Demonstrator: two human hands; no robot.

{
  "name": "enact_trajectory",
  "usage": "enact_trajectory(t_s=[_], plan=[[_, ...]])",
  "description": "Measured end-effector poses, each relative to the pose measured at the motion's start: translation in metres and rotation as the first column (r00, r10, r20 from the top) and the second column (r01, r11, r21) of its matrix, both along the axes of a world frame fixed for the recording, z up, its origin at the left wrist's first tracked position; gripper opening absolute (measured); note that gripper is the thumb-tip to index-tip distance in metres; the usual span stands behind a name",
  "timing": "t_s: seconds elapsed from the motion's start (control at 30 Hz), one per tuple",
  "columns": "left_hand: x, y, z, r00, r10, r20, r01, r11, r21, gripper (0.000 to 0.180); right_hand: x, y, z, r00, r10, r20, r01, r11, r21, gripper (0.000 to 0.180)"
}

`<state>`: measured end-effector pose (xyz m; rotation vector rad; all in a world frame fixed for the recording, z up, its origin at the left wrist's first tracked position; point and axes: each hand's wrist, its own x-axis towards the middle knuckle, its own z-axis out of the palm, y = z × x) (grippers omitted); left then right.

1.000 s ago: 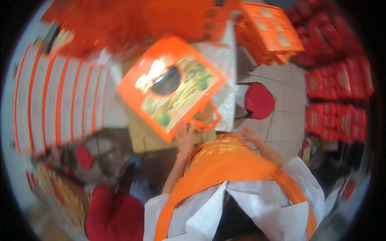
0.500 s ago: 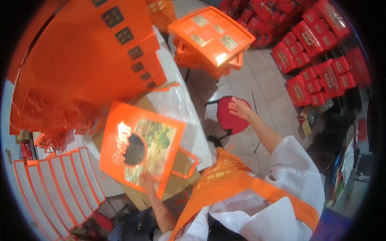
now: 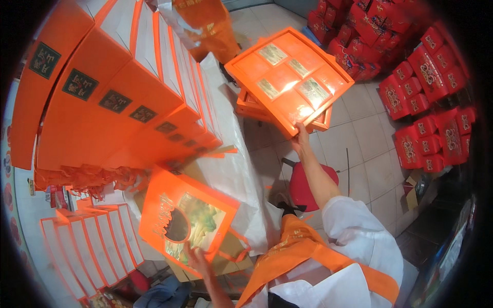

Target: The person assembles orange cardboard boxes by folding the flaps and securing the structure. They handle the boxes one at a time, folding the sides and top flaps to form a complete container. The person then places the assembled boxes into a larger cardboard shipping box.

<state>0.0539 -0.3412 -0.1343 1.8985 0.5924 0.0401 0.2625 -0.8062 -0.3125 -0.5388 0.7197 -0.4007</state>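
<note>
1. The right hand (image 3: 302,137) reaches out at arm's length and is closed on the near edge of a flat orange cardboard tray with gold-foil packets set in square compartments (image 3: 289,78), the top one of a short stack of like trays (image 3: 251,107).
2. The left hand (image 3: 197,256) pinches the lower edge of an orange paper gift bag with a dark round window and a green picture (image 3: 186,222), held tilted above the white-covered surface (image 3: 233,169).
3. The tray looks stiff but thin and light; held at one edge it may sag or tip, and the glossy packets could slide out, so a hold nearer the middle of a side would be steadier.
4. The bag seems light and floppy, easily creased.
5. Tall rows of orange boxes with dark square labels (image 3: 102,97) crowd the left; a red round stool (image 3: 308,187) stands under the right forearm; stacked red boxes (image 3: 426,102) line the tiled floor to the right.
</note>
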Motion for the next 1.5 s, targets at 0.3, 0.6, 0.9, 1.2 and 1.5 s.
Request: enact_trajectory(t_s=[0.3,0.6,0.9,1.2,1.5], plan=[[0.103,-0.229,-0.025,0.809,-0.583,0.079,0.504,0.616,-0.606,0.069,-0.101,0.002,0.1,0.995,0.026,0.097,-0.025,1.0,-0.008,0.022],[0.057,-0.26,-0.054,0.935,-0.355,-0.008,0.148,0.412,-0.899,0.085,-0.297,0.11,0.108,0.99,0.101,-0.095,-0.122,0.96,-0.251,0.05],[-0.011,-0.119,-0.006,0.943,-0.25,0.222,0.289,0.277,-0.916,0.078,-0.363,0.189,0.143,0.915,0.337,0.224,-0.249,0.905,-0.346,0.063],[-0.031,0.044,0.036,0.825,-0.534,0.183,0.361,0.249,-0.899,0.026,-0.407,0.138,0.199,0.633,0.533,0.561,-0.389,0.846,-0.364,0.066],[-0.071,0.055,0.007,0.876,-0.472,0.101,0.288,0.344,-0.894,0.055,-0.408,0.028,0.19,0.661,0.749,-0.044,-0.734,0.634,-0.245,0.066]])
